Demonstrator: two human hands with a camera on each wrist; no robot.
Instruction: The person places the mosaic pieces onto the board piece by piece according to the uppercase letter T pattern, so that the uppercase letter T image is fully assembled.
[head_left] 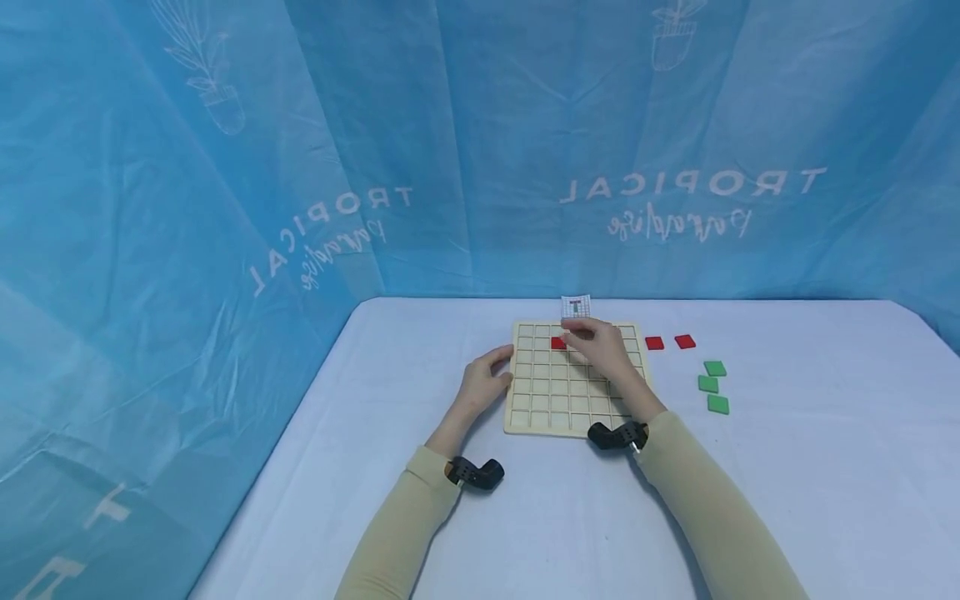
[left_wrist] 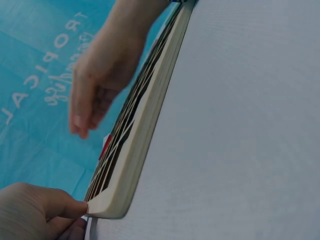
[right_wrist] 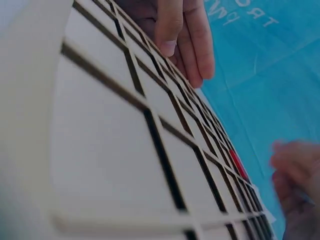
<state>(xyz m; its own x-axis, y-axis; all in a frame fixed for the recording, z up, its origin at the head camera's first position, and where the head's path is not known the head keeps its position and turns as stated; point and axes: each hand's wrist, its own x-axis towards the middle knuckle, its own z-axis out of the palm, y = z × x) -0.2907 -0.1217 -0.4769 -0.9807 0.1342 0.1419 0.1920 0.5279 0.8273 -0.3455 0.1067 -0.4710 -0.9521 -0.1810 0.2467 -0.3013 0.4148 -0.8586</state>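
A pale wooden board (head_left: 558,400) with a raised square grid lies on the white table. One red square tile (head_left: 558,342) sits in a cell near its far side. Beside the left rim is my left hand (head_left: 482,385), its fingertips and thumb touching that edge. My right hand (head_left: 597,346) reaches over the far part of the board, fingertips close to the red tile's right side. Thumb and forefinger stand apart there, with no tile visible between them. In the left wrist view, the right hand's fingers (left_wrist: 82,107) hang above the grid; it looks blurred in the right wrist view.
A small printed card (head_left: 576,305) with a grid pattern lies behind the board. To the right are two red tiles (head_left: 655,342) and, nearer, three green tiles (head_left: 708,383). Blue cloth (head_left: 480,167) hangs behind the table and along its left side.
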